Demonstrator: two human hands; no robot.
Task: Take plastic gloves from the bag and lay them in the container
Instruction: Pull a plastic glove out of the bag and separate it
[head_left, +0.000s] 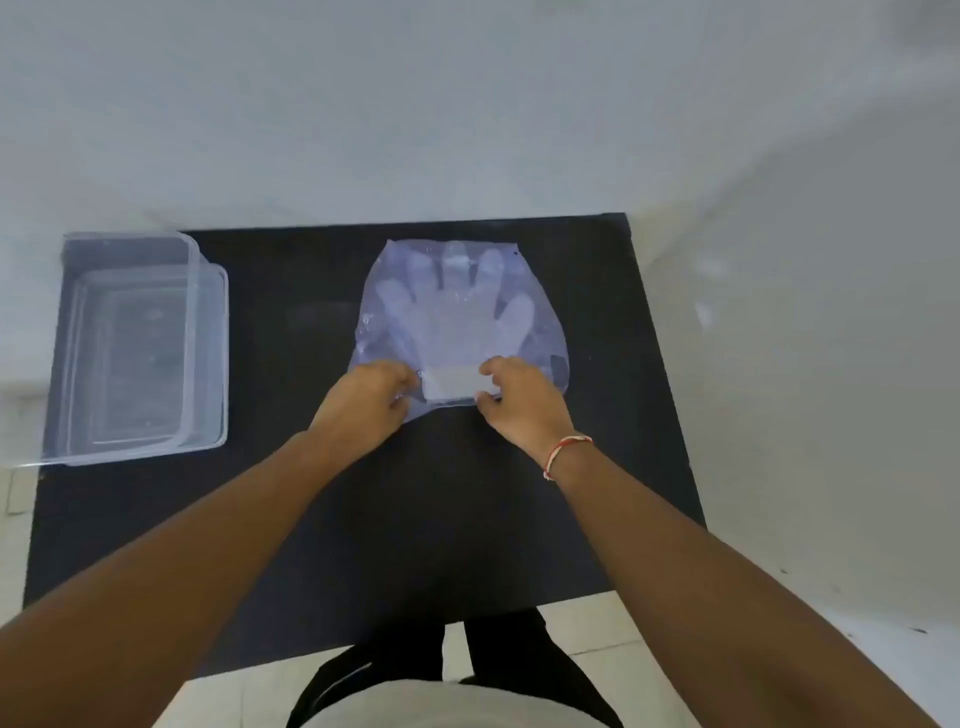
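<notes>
A: Two hands on the bag's near edge. left hand (371, 395) pinches the plastic at the left of the opening, right hand (519, 397) pinches it at the right — fingers curled narrow on both.

B: Bag position?

A: bag (462, 317) lies flat mid-table on the black table (322, 545), translucent, opening toward the person. gloves (454, 306) inside, finger shapes pointing to the far side. White cuff end (451, 387) sits between the two hands at the opening.

B: Container?

A: container (137, 348) is well apart at the table's left edge — clear plastic, rectangular. Can't tell if anything lies in it; looks like bare bottom through the walls.

B: Anything else?

A: Red-and-white thread bracelet (563, 452) on the right wrist. Pale wall beyond the table's far edge.
</notes>
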